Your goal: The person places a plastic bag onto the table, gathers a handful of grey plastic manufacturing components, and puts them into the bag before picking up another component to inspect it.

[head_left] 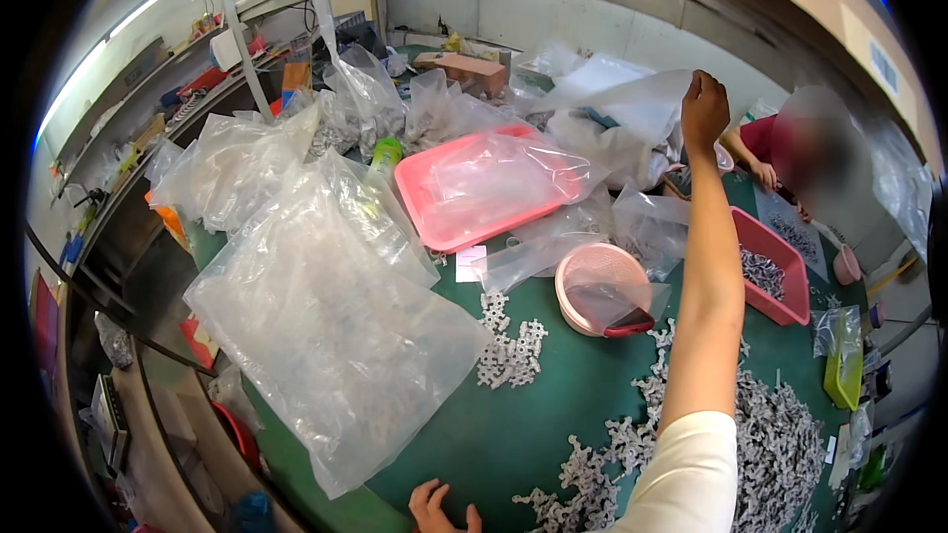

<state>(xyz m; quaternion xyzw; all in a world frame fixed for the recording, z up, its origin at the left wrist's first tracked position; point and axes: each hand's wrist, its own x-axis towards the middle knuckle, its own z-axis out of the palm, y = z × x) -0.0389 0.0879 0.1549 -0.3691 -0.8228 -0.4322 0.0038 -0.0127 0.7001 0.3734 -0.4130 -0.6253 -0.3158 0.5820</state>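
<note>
White crumpled plastic sheet lies at the far side of the green table, heaped among other clear bags. Your right hand is stretched out over its right edge, fingers curled into a loose fist; from this angle you cannot tell whether it pinches the sheet or only hovers against it. Your right arm runs nearly straight up the picture from the cream sleeve at the lower edge.

Sheet's long axis runs roughly left to right, its upper edge sloping up toward your hand.

Your left hand rests at the near table edge, fingers spread flat and holding nothing.

Room for moving:
- Large clear plastic bag fills the left half of the table, hanging past the near-left edge.
- Pink rectangular tray with a clear bag in it sits left of your arm, below the sheet.
- Round pink basket lies just beside your forearm on the left.
- Pink rectangular bin with small grey parts sits close on the right.
- Grey-white small plastic parts are spread thick on the near right; a smaller cluster lies mid-table.
- Bare green surface shows near centre, between the big bag and your arm.
- Another person in a red sleeve works just right of your hand.
</note>
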